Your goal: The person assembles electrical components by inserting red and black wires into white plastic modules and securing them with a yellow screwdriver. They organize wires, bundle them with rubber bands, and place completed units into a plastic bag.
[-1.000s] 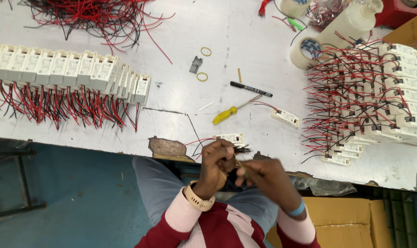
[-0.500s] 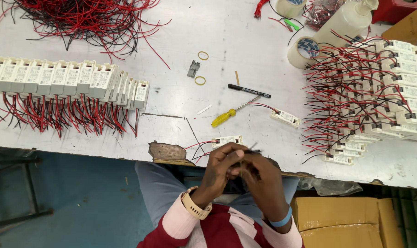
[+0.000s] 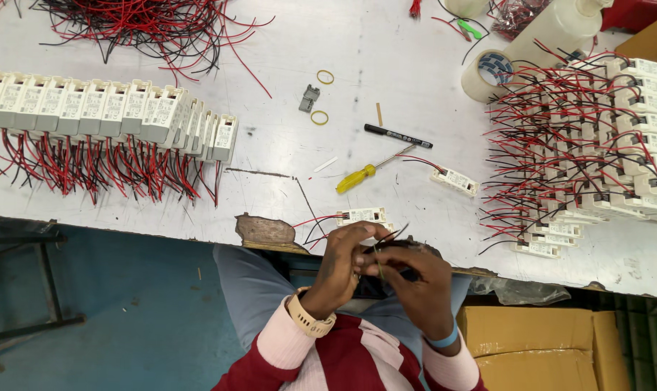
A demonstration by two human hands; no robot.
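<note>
Black wire (image 3: 394, 235) pinched between closed fingers of left hand (image 3: 343, 264) and right hand (image 3: 414, 279), beside a white box (image 3: 362, 216) at the table (image 3: 386, 43) edge.

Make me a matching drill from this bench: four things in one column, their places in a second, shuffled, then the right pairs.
Things
1. yellow-handled screwdriver
2. roll of clear tape
3. row of white modules
4. thin black wire

Places
A. far right part of the table, beside a white bottle
B. pinched between the left hand and right hand
C. middle of the table, beside a black pen
D. left part of the table, red and black leads hanging toward the person

Pairs: 1-C, 2-A, 3-D, 4-B
</note>
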